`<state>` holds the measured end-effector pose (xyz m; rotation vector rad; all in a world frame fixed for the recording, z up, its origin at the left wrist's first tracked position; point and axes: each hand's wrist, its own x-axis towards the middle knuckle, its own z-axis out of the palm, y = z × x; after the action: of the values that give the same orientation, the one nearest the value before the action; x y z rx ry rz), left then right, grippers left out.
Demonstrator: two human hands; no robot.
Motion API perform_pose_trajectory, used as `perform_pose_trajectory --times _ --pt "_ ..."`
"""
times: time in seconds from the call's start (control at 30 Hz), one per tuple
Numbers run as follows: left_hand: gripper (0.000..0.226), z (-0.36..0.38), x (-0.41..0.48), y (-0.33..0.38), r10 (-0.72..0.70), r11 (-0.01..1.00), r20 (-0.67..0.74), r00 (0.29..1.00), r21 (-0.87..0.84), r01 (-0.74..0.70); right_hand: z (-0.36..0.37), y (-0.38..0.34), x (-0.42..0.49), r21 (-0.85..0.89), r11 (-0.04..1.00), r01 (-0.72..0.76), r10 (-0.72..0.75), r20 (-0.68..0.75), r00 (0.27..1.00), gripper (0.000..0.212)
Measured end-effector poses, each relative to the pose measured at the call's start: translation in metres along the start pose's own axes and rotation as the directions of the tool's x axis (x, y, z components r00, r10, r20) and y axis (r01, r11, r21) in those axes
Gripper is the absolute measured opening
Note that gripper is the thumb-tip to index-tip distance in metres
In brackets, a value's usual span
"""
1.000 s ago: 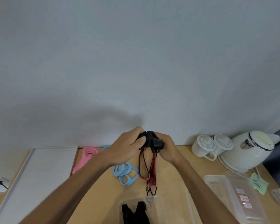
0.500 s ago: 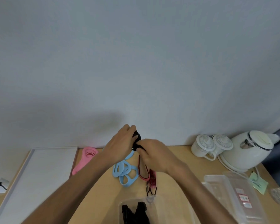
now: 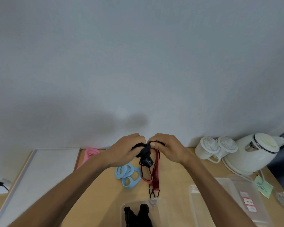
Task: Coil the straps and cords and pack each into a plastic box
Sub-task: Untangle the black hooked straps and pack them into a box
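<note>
A black strap (image 3: 145, 155) is being coiled. It is gripped between the left hand (image 3: 125, 150) and the right hand (image 3: 168, 146), the fingers of both curled round it, and its tagged end hangs just below. Next, it is judged, the wrap must be closed tight and the bundle lowered into the box (image 3: 161, 210) nearer than the hands, where black straps already lie. A red cord (image 3: 155, 172) and blue bands (image 3: 127, 175) are left on the table (image 3: 102, 207) beneath the hands.

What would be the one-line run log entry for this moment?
left hand: grips black strap | right hand: pinches black strap | red-black cord: on table | clear box: black item inside
</note>
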<state>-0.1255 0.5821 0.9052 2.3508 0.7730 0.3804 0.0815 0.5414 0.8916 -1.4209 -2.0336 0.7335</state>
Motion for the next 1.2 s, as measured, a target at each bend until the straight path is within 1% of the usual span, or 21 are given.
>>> perform_pose_trajectory --times 0.03,0.07,0.1,0.17,0.2,0.23,0.27,0.3,0.37,0.43,0.5,0.53,0.63,0.7,0.8,0.9,0.97,1.03,1.07,1.17,1.2 --pt "0.017 -0.004 -0.001 -0.002 -0.006 1.000 0.015 1.000 -0.021 0.007 0.006 0.001 -0.001 0.008 1.000 0.023 -0.023 -0.011 1.000 0.045" --pt "0.015 -0.008 -0.001 -0.003 -0.011 0.999 0.033 0.999 -0.039 0.012 0.010 0.002 -0.001 -0.012 0.998 0.055 -0.055 -0.031 0.998 0.050" --pt "0.014 -0.011 0.000 -0.003 -0.011 0.999 0.051 0.999 -0.049 0.013 0.013 0.004 -0.001 -0.058 0.996 0.067 -0.071 -0.064 0.995 0.048" --pt "0.015 -0.014 0.001 -0.003 -0.020 0.998 0.075 0.997 -0.050 0.023 0.015 0.005 -0.002 -0.213 0.977 0.031 -0.063 -0.148 0.987 0.034" --pt "0.016 -0.014 0.002 -0.003 -0.028 0.999 0.085 0.996 -0.043 0.031 0.015 0.004 -0.002 -0.258 0.966 0.025 -0.068 -0.159 0.985 0.031" --pt "0.016 -0.015 0.003 -0.003 -0.037 0.998 0.092 0.995 -0.041 0.041 0.015 0.001 -0.003 -0.256 0.966 0.024 -0.060 -0.134 0.989 0.028" --pt "0.016 -0.015 0.003 -0.001 -0.054 0.997 0.095 0.994 -0.052 0.059 0.016 -0.002 -0.005 -0.203 0.979 0.011 -0.031 -0.093 0.995 0.025" --pt "0.016 -0.015 0.004 0.001 -0.073 0.994 0.098 0.992 -0.074 0.080 0.017 -0.007 -0.007 -0.107 0.994 -0.030 0.023 -0.065 0.998 0.022" --pt "0.018 -0.015 0.005 0.004 -0.076 0.994 0.101 0.992 -0.073 0.084 0.014 -0.015 -0.012 0.111 0.985 -0.131 0.140 -0.077 0.987 0.026" --pt "0.019 -0.013 0.007 0.005 -0.064 0.997 0.128 0.990 -0.040 0.070 0.013 -0.022 -0.017 0.340 0.912 -0.231 0.267 -0.061 0.962 0.036" --pt "0.019 -0.010 0.008 0.006 -0.074 0.995 0.172 0.982 -0.048 0.084 0.013 -0.029 -0.018 0.548 0.790 -0.276 0.347 -0.027 0.937 0.032" --pt "0.019 -0.010 0.008 0.006 -0.082 0.993 0.190 0.978 -0.065 0.096 0.015 -0.032 -0.018 0.596 0.756 -0.272 0.365 -0.039 0.930 0.028" --pt "0.023 -0.010 0.008 0.012 -0.101 0.979 0.201 0.974 -0.155 0.133 0.024 -0.036 -0.020 0.609 0.753 -0.248 0.384 -0.102 0.918 0.030" --pt "0.026 -0.011 0.006 0.015 -0.106 0.963 0.169 0.980 -0.227 0.143 0.027 -0.037 -0.022 0.663 0.708 -0.245 0.396 -0.086 0.914 0.025" --pt "0.029 -0.013 0.001 0.015 -0.143 0.896 0.114 0.983 -0.406 0.178 0.030 -0.038 -0.024 0.771 0.593 -0.233 0.433 -0.061 0.900 0.025" --pt "0.031 -0.012 -0.002 0.013 -0.236 0.779 0.063 0.970 -0.584 0.227 0.035 -0.044 -0.024 0.831 0.513 -0.214 0.503 -0.090 0.860 0.022" --pt "0.028 -0.011 -0.002 0.013 -0.311 0.702 0.017 0.950 -0.670 0.241 0.041 -0.048 -0.025 0.879 0.443 -0.175 0.523 -0.095 0.847 0.026" --pt "0.020 -0.005 -0.001 0.013 -0.363 0.704 -0.085 0.928 -0.677 0.214 0.046 -0.053 -0.026 0.898 0.418 -0.140 0.537 -0.119 0.835 0.022" --pt "0.016 0.000 0.000 0.012 -0.397 0.727 -0.157 0.904 -0.655 0.205 0.049 -0.055 -0.026 0.902 0.413 -0.124 0.557 -0.142 0.818 0.019" --pt "0.002 0.012 0.004 0.011 -0.482 0.837 -0.393 0.783 -0.473 0.277 0.056 -0.060 -0.022 0.911 0.406 -0.078 0.637 -0.220 0.739 0.018" --pt "0.010 0.016 0.005 0.012 -0.483 0.856 -0.442 0.755 -0.419 0.302 0.057 -0.061 -0.021 0.905 0.420 -0.069 0.655 -0.249 0.714 0.017"
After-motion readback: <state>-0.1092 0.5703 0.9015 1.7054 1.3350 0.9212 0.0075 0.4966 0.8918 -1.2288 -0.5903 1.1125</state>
